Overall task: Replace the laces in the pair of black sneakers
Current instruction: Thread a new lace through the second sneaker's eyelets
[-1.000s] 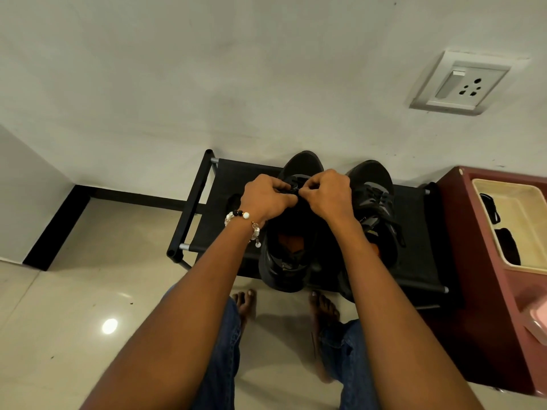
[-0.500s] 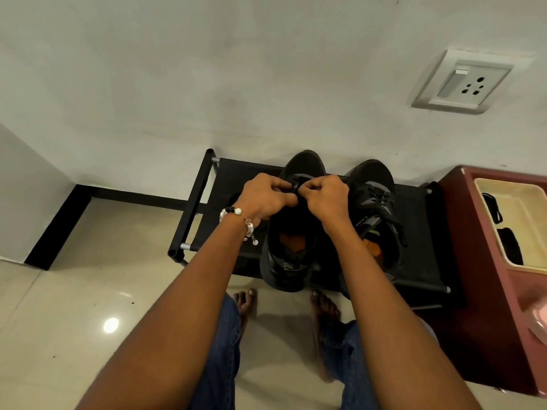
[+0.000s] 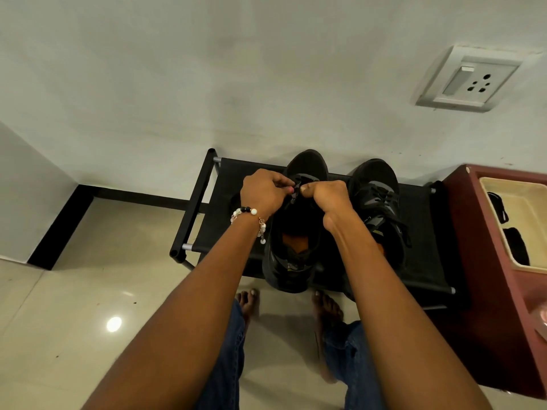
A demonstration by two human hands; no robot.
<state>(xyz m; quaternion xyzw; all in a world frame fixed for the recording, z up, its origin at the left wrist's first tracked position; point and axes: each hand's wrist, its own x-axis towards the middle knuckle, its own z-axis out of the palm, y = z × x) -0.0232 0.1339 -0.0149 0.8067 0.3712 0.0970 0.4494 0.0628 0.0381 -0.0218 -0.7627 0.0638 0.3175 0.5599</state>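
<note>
Two black sneakers stand toes to the wall on a low black rack (image 3: 420,232). The left sneaker (image 3: 296,255) has an orange insole showing in its opening. Above its tongue, my left hand (image 3: 263,192) and my right hand (image 3: 325,195) meet, fingers curled, each pinching a black lace (image 3: 297,184) near the front eyelets. The right sneaker (image 3: 377,199) is laced, with grey side panels; my right forearm covers part of it.
The rack stands against a white wall with a socket plate (image 3: 467,79) high on the right. A dark red cabinet (image 3: 485,291) holding a cream tray (image 3: 521,214) with black items abuts the rack's right end. My bare feet (image 3: 248,303) stand on glossy tiles.
Both hands stay on the lace at the left sneaker's front. The right wrist has turned outward and the fingers have shifted slightly on the lace.
</note>
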